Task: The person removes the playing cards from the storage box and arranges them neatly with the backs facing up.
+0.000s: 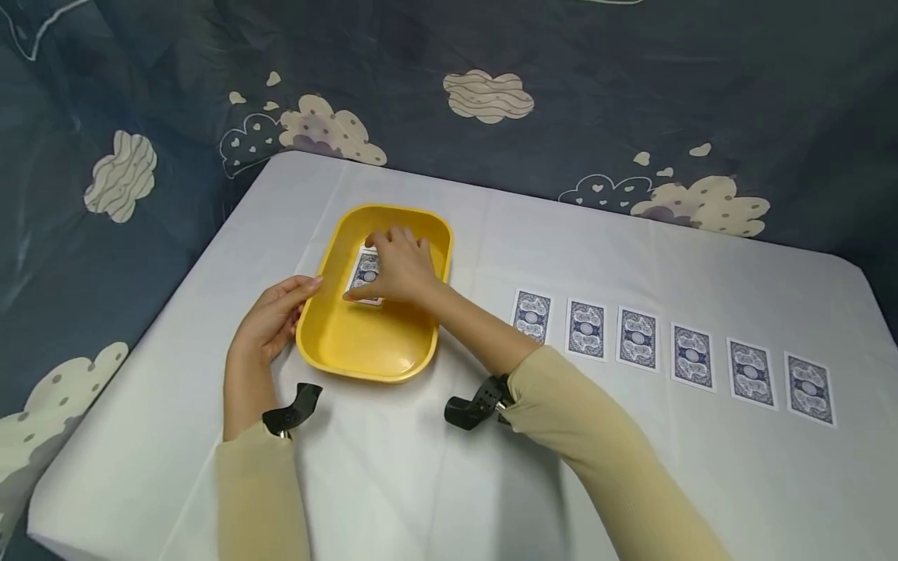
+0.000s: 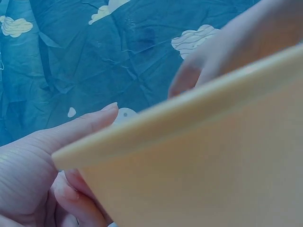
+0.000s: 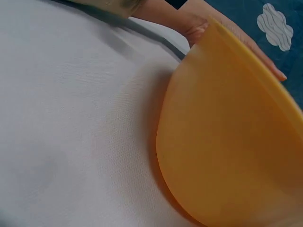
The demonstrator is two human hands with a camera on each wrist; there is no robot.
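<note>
A yellow plastic tray (image 1: 372, 335) stands on the table, with a face-down playing card (image 1: 365, 269), blue-patterned on its back, inside. My left hand (image 1: 273, 315) grips the tray's left side. In the left wrist view, that thumb (image 2: 90, 124) lies over the rim while the curled fingers stay outside the wall. Reaching in over the right side, my right hand (image 1: 401, 269) pinches the card, thumb at its near end and fingers at its far end. Part of the card is covered by this hand; whether more cards lie beneath cannot be told.
Right of the tray, several face-down cards (image 1: 638, 338) lie spaced in a slanting row on the white tablecloth (image 1: 393, 467). My right forearm passes close to the leftmost card (image 1: 532, 315). A dark cloud-print cloth (image 1: 421, 47) hangs behind the table.
</note>
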